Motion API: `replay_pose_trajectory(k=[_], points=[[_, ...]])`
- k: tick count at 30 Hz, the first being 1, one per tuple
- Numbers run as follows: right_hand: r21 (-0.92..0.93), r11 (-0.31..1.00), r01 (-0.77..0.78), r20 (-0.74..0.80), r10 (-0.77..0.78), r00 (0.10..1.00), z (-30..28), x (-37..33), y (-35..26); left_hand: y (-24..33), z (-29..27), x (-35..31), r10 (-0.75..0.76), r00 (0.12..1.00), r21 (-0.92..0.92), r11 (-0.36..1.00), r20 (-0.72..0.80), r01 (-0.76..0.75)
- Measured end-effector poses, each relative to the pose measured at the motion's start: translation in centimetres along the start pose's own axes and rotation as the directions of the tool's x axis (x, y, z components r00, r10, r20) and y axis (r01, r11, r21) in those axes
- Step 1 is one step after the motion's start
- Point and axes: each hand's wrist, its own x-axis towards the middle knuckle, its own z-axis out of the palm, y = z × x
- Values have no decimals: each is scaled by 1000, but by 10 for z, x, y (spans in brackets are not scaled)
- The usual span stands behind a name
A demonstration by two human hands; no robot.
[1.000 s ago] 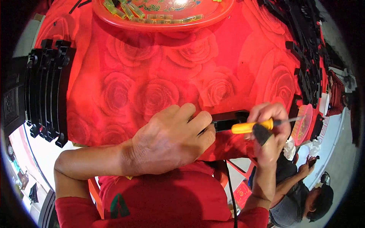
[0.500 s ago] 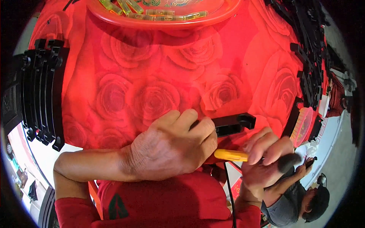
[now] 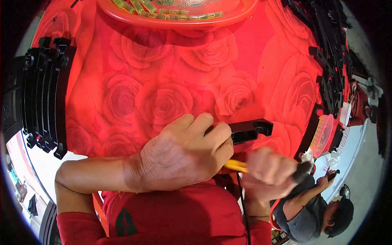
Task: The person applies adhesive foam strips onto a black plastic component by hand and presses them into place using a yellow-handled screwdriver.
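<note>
Gripping a black plastic piece at the near edge of the table, the left hand lies knuckles-up with its fingers curled closed over the part's near end, so that only the far end, with a small hooked tip, sticks out to the right. Just to the right and nearer, the right hand is blurred, its fingers wrapped tight round a screwdriver whose yellow shaft shows between the two hands and whose dark handle end pokes out past the fist on the right. The shaft's tip is hidden under the left hand, so whether it touches the black piece cannot be told. A red cloth printed with roses covers the table. On the far side sits a red tray with gold pieces in it. At the left edge a row of curved black plastic parts stands packed side by side, and a heap of similar black parts runs along the right edge. Beyond the right corner, low down, another person in a grey shirt sits with a phone in hand.
</note>
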Motion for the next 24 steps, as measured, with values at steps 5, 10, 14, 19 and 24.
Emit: replay_pose_trajectory(k=[5,10,14,19,24], points=[[-186,967,176,-44,-187,981,7,32,-27,-1,-2,-1,10,1000,30,1000,10,-11],[-256,963,89,103,-64,993,15,51,-9,-1,3,-3,3,1000,15,1000,-30,-2],[-215,976,39,97,-19,995,11,51,-4,-1,0,-2,4,1000,30,1000,4,-4],[-358,934,5,103,34,994,14,49,9,-3,1,-3,19,1000,5,1000,-1,-19],[-117,993,22,99,-10,995,10,49,7,-4,1,-3,29,1000,16,999,-12,-29]])
